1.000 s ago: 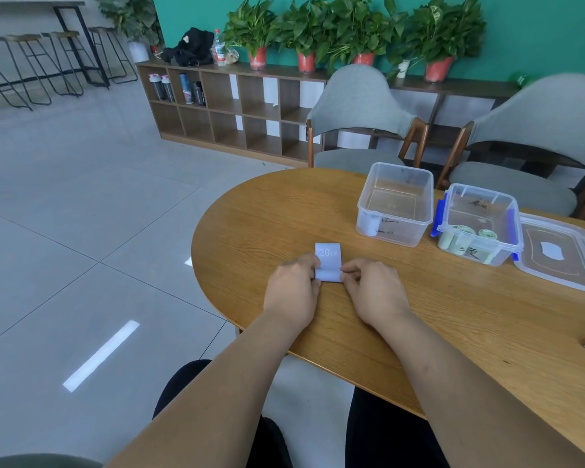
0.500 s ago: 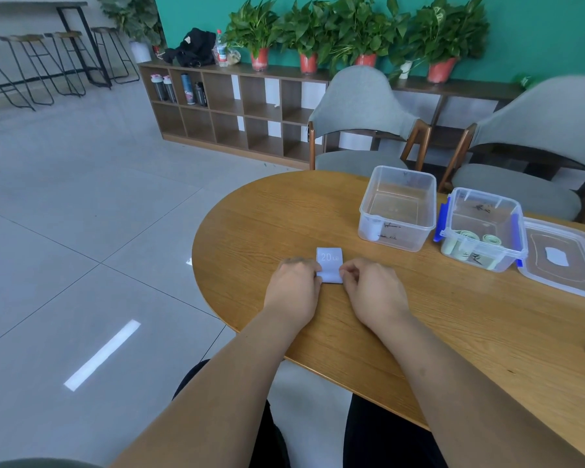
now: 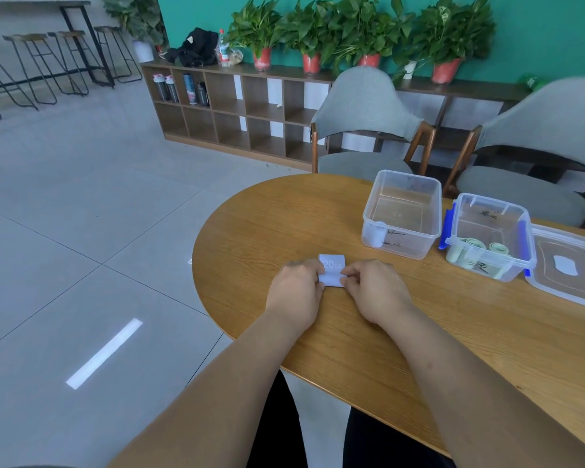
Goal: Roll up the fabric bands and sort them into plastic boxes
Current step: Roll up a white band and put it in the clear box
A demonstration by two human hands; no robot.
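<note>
Both hands pinch a pale band on a round wooden table (image 3: 284, 224).

The left hand (image 3: 296, 290) and right hand (image 3: 374, 290) grip the fabric band (image 3: 331, 273) (marked "20") between them; two plastic boxes (image 3: 402, 214) stand beyond the right hand, grey tiled floor (image 3: 81, 214) left.

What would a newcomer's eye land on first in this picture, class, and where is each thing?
First, the two hands, left hand and right hand, meeting at the near edge of the wooden table and pinching a pale band printed "20 LB". Next, to the right, two clear plastic boxes: the nearer box holds one white roll, and the blue-clipped box holds green rolls.
</note>
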